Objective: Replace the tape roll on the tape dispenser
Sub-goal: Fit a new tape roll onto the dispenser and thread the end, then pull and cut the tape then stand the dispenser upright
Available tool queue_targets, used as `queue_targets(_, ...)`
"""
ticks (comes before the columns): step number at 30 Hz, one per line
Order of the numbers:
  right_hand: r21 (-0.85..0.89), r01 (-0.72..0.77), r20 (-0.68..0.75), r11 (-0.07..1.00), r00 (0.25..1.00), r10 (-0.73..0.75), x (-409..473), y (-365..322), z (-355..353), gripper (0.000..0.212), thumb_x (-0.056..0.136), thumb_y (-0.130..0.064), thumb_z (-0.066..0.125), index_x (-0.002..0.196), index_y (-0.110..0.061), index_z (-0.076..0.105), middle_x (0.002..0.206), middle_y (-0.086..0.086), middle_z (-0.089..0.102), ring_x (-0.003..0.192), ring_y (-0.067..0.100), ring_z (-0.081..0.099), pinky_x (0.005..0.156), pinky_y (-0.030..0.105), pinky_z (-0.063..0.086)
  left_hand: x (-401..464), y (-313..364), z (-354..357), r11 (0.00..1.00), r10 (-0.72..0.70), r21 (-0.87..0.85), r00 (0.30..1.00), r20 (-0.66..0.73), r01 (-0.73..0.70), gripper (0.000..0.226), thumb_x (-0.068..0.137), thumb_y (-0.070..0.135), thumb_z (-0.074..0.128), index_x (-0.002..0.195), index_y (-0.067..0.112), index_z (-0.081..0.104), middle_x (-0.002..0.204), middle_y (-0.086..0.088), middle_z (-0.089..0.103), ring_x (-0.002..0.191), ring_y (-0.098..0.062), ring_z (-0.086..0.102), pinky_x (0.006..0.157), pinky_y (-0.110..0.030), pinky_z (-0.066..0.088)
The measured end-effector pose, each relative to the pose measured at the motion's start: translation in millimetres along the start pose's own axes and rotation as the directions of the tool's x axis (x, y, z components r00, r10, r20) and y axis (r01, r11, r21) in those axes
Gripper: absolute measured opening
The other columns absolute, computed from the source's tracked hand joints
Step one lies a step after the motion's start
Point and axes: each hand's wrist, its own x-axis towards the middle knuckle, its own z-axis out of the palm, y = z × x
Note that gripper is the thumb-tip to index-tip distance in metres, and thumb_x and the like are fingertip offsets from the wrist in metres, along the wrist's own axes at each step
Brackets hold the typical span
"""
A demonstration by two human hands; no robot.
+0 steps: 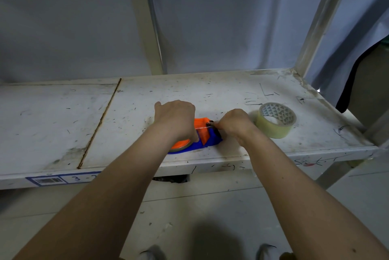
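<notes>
The tape dispenser (205,137), blue-bodied with an orange cover, lay on its side near the front edge of the scuffed white shelf (147,99), roughly at the middle. A roll already sat in it, its pale rim showing under the orange at the near left. The left hand (175,119) was clamped over the dispenser's roll end, pressing it to the shelf. The right hand (234,124) was pinched shut at the dispenser's right end, by the dark cutter part; a thin bright line ran from the orange cover to those fingertips, which looked like the tape's free end, though too fine to be sure. A loose tape roll (275,119), clear with a printed core, stood just to the right of the right hand, apart from it; whether it was the new or the spent one could not be told

The step seemed to be threading the tape toward the blade. Done well, it called for a firm, flat press from the left hand so the body would not skid, and a straight, level pull from the right, keeping the strip untwisted, clear of the cover and centred over the cutter
</notes>
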Motion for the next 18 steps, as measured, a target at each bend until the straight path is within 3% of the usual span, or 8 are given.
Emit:
queue_targets(5, 0.032, -0.027, 0.013, 0.999, 1.000, 0.027, 5.5, 4.1, 0.4, 0.025, 0.082, -0.023, 0.064, 0.067, -0.011, 0.049, 0.077, 0.009, 0.052, 0.071, 0.022, 0.049, 0.064, 0.032, 0.041, -0.2, -0.3, -1.1, 1.000, -0.005, -0.002, 1.000, 0.000, 0.005, 0.056, 0.067, 0.048, 0.074, 0.115, 0.023, 0.057, 0.111, 0.000, 0.062, 0.092, -0.022, 0.051, 0.089, -0.041, 0.039)
queue_targets(8, 0.081, -0.039, 0.019, 0.996, 0.999, 0.038, 5.6, 9.6, -6.9, 0.015, 0.081, -0.018, 0.065, 0.086, -0.004, 0.059, 0.086, 0.013, 0.059, 0.082, 0.027, 0.059, 0.074, 0.036, 0.052, -0.3, -1.5, -1.4, 1.000, -0.006, -0.004, 1.000, -0.003, 0.006, 0.058, 0.067, 0.048, 0.074, 0.115, 0.023, 0.057, 0.112, 0.000, 0.062, 0.093, -0.023, 0.052, 0.077, -0.036, 0.037)
queue_targets(10, 0.121, -0.079, 0.005, 0.989, 0.997, 0.079, 8.2, 20.3, -19.1, 0.021, 0.081, -0.016, 0.066, 0.095, -0.002, 0.058, 0.089, 0.013, 0.060, 0.080, 0.027, 0.059, 0.076, 0.037, 0.054, -0.2, -2.3, -2.1, 1.000, -0.002, -0.016, 1.000, 0.006, 0.002, 0.060, 0.066, 0.049, 0.075, 0.116, 0.022, 0.056, 0.113, -0.001, 0.061, 0.096, -0.023, 0.052, 0.075, -0.035, 0.037)
queue_targets(15, -0.034, -0.070, -0.064, 0.997, 0.996, 0.068, 4.7, 32.8, -27.5, 0.010, 0.084, -0.013, 0.056, 0.079, -0.005, 0.055, 0.071, 0.010, 0.056, 0.059, 0.023, 0.051, 0.051, 0.027, 0.042, 2.0, -1.9, 0.9, 0.999, 0.033, -0.030, 0.999, -0.009, -0.033, 0.060, 0.065, 0.050, 0.075, 0.115, 0.020, 0.056, 0.110, -0.002, 0.062, 0.097, -0.024, 0.056, 0.070, -0.032, 0.042)
queue_targets(18, -0.005, -0.026, -0.040, 1.000, 0.999, 0.026, 4.5, 30.6, -24.7, 0.018, 0.088, -0.015, 0.052, 0.072, -0.006, 0.049, 0.062, 0.008, 0.049, 0.056, 0.022, 0.046, 0.052, 0.028, 0.037, 2.6, -2.7, 4.0, 0.998, 0.037, -0.042, 0.999, -0.007, -0.037, 0.059, 0.066, 0.047, 0.075, 0.113, 0.019, 0.055, 0.109, -0.003, 0.063, 0.091, -0.023, 0.054, 0.070, -0.032, 0.045)
